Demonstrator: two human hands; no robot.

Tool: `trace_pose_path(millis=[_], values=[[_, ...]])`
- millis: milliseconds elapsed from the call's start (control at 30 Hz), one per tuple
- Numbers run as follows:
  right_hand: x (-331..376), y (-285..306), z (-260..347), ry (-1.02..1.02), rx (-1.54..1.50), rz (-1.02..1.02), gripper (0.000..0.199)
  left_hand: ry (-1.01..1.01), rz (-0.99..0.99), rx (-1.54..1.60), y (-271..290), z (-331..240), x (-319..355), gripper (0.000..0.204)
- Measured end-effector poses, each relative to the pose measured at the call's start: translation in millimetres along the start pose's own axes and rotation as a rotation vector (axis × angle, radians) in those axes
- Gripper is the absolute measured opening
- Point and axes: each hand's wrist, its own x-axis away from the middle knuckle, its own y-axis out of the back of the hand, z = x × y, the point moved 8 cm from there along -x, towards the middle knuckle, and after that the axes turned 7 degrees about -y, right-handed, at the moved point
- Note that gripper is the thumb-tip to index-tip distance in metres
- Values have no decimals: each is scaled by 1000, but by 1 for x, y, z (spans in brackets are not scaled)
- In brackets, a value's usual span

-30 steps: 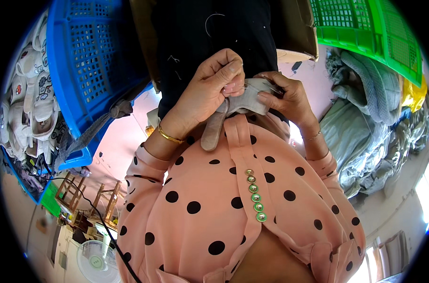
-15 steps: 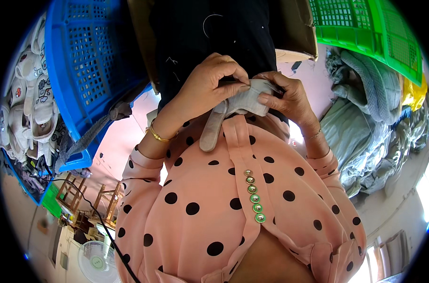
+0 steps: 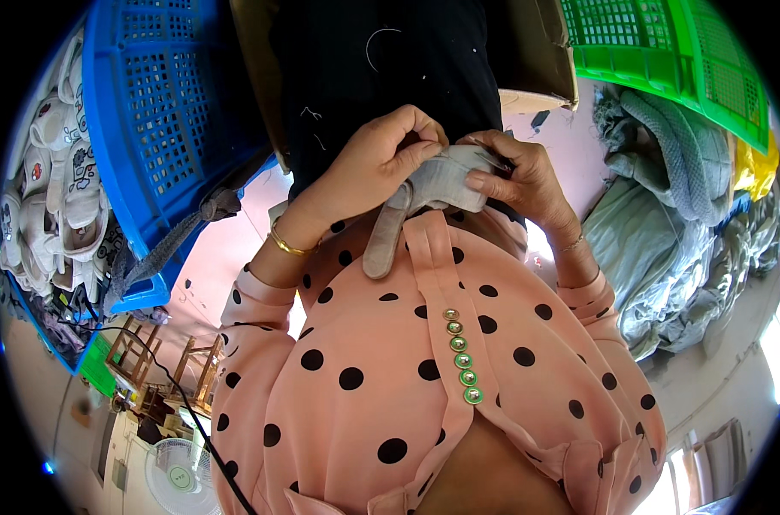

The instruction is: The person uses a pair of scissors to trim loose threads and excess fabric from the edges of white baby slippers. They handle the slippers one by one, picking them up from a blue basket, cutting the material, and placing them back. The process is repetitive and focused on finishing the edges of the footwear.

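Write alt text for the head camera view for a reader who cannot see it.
Two bare hands, left hand and right hand, pinch a small grey fabric piece against a pink polka-dot blouse. A blue plastic crate stands at left, a green plastic crate at upper right above piled grey cloth.

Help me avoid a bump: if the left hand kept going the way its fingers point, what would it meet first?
Probably the right hand, whose fingers face it across the grey cloth piece that the left hand also pinches; depth is unclear.
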Motion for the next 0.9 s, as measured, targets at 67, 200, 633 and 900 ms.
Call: trace_pose_path(millis=[67, 200, 633, 900], values=[[0, 2, 1, -15, 24, -2, 48, -33, -23, -149, -1, -12, 0, 8], [0, 3, 1, 24, 107, -32, 49, 48, -1, -69, -6, -9, 1, 8], [-1, 2, 0, 35, 79, -22, 48, -108, 27, -306, 8, -18, -4, 12], [0, 3, 1, 33, 85, -19, 47, -211, -34, -330, 20, -15, -7, 9]])
